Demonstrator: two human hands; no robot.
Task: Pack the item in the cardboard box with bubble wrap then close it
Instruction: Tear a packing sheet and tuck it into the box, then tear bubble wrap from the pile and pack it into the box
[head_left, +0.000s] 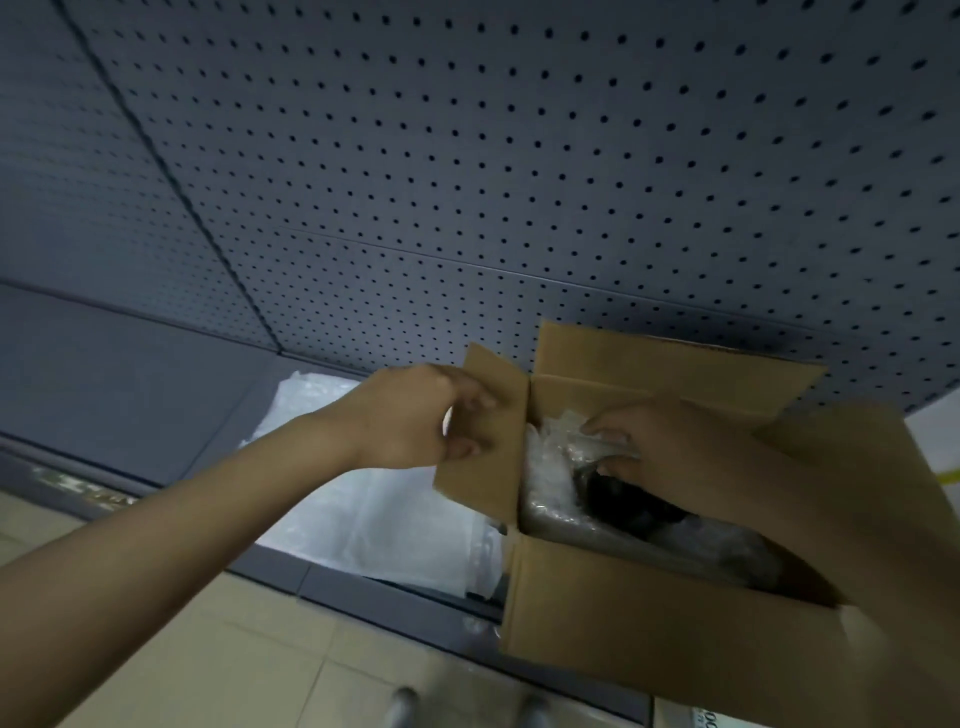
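An open cardboard box (613, 608) stands on a low grey shelf at the right, its flaps raised. My left hand (415, 415) pinches the box's left flap (483, 441) and holds it upright. My right hand (670, 447) reaches into the box and grips clear bubble wrap (576, 441) that lies over a dark item (623, 504). The item is mostly hidden by the wrap and my hand, so I cannot make out what it is.
More sheets of bubble wrap (363, 514) lie on the shelf to the left of the box. A grey pegboard wall (519, 182) rises behind. Beige floor tiles (234, 649) run along the shelf's front edge.
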